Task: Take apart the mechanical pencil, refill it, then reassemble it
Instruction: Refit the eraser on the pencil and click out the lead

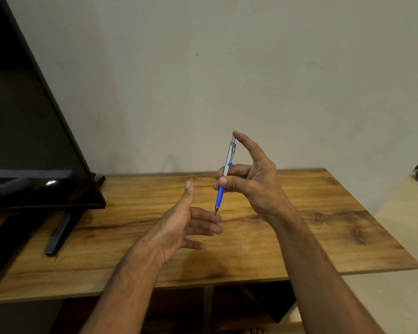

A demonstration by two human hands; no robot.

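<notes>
Pencil and hands are well above the wooden table (299, 213), with the mechanical pencil (228, 158) apparently whole and held nearly upright, tip down and clip and cap up. The right hand (253, 179) pinches the barrel between the thumb and curled fingers, about where the silver meets the blue grip. Its index fingertip (237, 135) rests on the push cap at the top. The left hand (179, 225) lies open beneath, palm turned inward, fingers spread and relaxed, holding nothing. The metal tip (216, 212) sits at or just above those fingers; whether it touches I cannot tell.

Several things could go wrong from here:

- Pressing the cap now may feed out lead that snaps against the left fingers. It could also fall onto the busy wood grain, where a thin stick would be hard to find.
- Pulling the cap off with so little purchase could flick it, or any eraser under it, over the table's near edge to the floor.
- The pinch is narrow and mid-barrel, so a hard twist at the nose might spin or slip the pencil rather than loosen it.
- The point may prick the palm below.

No brand, label or writing can be read — any print on the barrel is too small, and the dark screen (22, 141) at the left shows only reflections
</notes>
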